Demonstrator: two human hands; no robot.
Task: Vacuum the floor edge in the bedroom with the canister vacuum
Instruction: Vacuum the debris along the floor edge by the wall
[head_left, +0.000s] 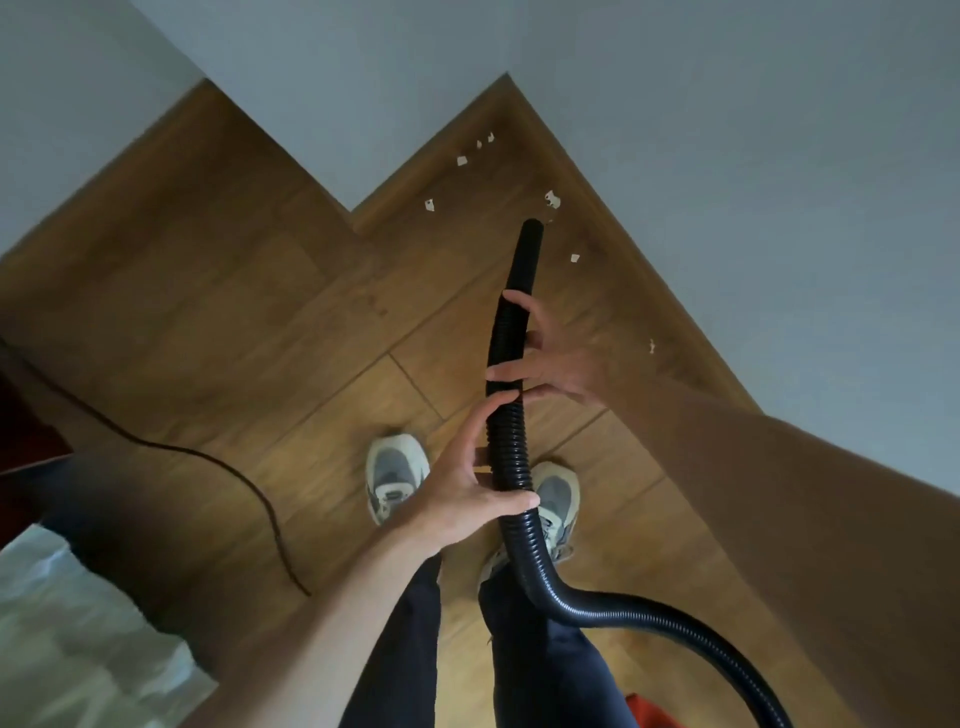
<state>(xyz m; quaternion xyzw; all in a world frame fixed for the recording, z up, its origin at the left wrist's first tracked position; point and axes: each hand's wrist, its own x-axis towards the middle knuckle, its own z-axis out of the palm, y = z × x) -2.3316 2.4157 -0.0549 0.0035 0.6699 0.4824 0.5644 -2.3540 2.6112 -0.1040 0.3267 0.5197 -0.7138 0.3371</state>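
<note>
Brown wood-plank floor (234, 291), white paper scraps (552, 200) beyond right hand (556, 364). It and left hand (462, 488) grip black ribbed vacuum hose (508, 441), cut off below.

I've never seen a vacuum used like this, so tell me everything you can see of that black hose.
The vacuum hose is black, ribbed, plastic-looking, ending in a smooth nozzle with no floor head. It enters at the lower right, curves upward, and the left hand and right hand both grip it. Its tip points at white scraps on the wood floor near the wall.
</note>
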